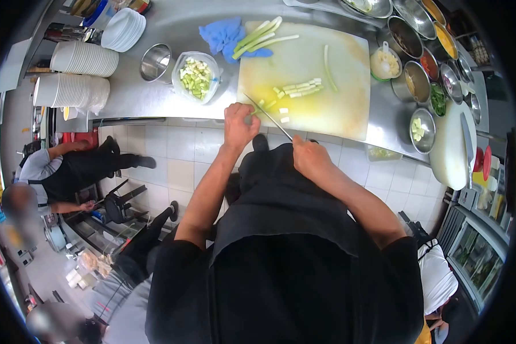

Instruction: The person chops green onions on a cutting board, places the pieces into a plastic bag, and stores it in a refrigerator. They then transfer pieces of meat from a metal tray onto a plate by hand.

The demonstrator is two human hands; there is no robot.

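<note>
My right hand [311,156] is closed around the handle of a kitchen knife [276,124], whose thin blade slants up and left over the near edge of the white cutting board [344,63]. Close to the blade's left side, my left hand [241,124] has its fingers curled, with a bit of green spring onion [255,111] at the fingertips. Cut spring onion lengths [302,88] lie together on the board, and a few short pieces are scattered near the knife. Whole stalks [261,39] rest at the far left corner, partly on a blue cloth [223,34].
A clear plastic tub [195,77] of chopped pieces stands left of the board, beside a metal bowl [155,62]. Stacked white bowls [71,90] fill the left end. Metal containers [411,86] of ingredients crowd the right. Another person [69,172] is at the left.
</note>
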